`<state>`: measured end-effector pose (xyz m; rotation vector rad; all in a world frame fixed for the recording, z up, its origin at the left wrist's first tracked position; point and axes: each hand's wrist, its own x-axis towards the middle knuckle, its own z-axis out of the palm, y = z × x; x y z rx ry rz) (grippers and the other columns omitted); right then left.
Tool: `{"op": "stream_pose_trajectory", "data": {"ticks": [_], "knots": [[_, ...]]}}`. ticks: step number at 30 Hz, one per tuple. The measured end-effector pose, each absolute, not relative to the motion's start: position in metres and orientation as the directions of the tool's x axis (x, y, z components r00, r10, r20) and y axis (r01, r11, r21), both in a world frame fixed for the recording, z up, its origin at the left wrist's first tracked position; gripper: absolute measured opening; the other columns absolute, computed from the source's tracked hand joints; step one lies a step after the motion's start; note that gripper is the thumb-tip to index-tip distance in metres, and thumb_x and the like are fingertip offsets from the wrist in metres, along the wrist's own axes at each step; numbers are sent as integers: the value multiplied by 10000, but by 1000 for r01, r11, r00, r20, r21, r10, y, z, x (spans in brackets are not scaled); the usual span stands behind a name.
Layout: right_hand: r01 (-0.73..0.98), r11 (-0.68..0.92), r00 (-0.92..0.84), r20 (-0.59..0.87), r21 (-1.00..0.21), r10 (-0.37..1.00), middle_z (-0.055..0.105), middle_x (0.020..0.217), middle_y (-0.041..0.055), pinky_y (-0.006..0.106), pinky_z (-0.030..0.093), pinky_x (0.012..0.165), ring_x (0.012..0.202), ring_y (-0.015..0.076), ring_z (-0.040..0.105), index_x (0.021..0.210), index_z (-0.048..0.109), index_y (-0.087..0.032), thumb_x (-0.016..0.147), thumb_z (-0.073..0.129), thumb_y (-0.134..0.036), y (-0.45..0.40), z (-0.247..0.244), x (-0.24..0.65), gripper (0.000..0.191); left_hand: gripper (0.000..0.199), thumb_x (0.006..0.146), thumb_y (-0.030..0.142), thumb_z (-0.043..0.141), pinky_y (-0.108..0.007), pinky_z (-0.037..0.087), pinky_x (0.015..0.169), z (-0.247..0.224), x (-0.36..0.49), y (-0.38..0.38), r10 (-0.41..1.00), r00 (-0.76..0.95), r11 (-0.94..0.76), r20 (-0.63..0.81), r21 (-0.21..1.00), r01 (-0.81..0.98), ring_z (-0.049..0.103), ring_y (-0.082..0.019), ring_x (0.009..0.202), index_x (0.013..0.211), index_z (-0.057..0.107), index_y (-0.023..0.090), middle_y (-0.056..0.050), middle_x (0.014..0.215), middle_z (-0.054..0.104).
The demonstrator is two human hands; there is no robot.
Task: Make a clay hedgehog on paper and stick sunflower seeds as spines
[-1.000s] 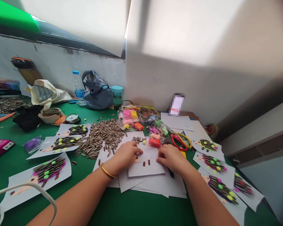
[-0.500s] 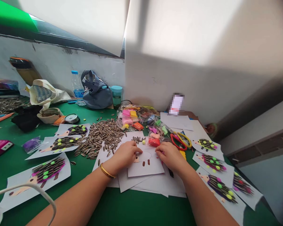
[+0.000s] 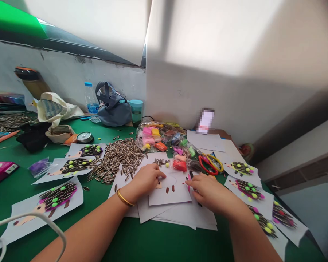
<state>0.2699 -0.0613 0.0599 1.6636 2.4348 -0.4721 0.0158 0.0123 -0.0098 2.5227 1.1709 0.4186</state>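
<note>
A white sheet [image 3: 169,197] lies on a stack of paper, bearing a faint outline, a peach clay snout and two brown clay feet. My left hand [image 3: 147,179] rests on its upper left edge, fingers bent and close together; whatever may be under the fingertips is hidden. At the sheet's right side, my right hand [image 3: 206,189] hovers with its fingers apart beside a pink tool [image 3: 188,182] and a black pen [image 3: 191,174]. Whether it touches the pink tool is unclear. Red clay [image 3: 179,166] in a wrapper sits just above the sheet.
Sunflower seeds [image 3: 121,154] are piled left of the paper. Bagged clay [image 3: 150,136] and scissors [image 3: 209,165] lie behind. Seed-covered hedgehog pictures [image 3: 58,196] flank both sides. A blue bag [image 3: 113,109], bottle [image 3: 90,102] and phone [image 3: 205,120] stand along the wall.
My right hand has moved right, off the sheet's upper right edge, uncovering the pink tool and black pen. My left hand stays in place on the sheet. The view has shifted slightly.
</note>
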Motion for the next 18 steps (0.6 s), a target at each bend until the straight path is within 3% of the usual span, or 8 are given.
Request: {"op": "stream_pose_trajectory", "data": {"ticks": [9,18], "knots": [[925,356,-380,-310,-132,871,654,1120,114,391,382,890,1063,284,558,1192,664,-225,909,442,-216,-64,56,255,360,441,784,61,519,-318,476,830,-8,16,12,780,617,-599,107,416,685,620,-215,918,1072,776,273,-78,961,649],[950,276,-306,-273,-144,912,610,1249,139,372,371,942,1155,287,506,1452,458,-176,916,405,-190,-54,45,258,539,442,782,50,514,-312,479,837,-10,16,13,769,626,-614,127,421,668,621,-206,905,1058,780,268,-79,951,642]]}}
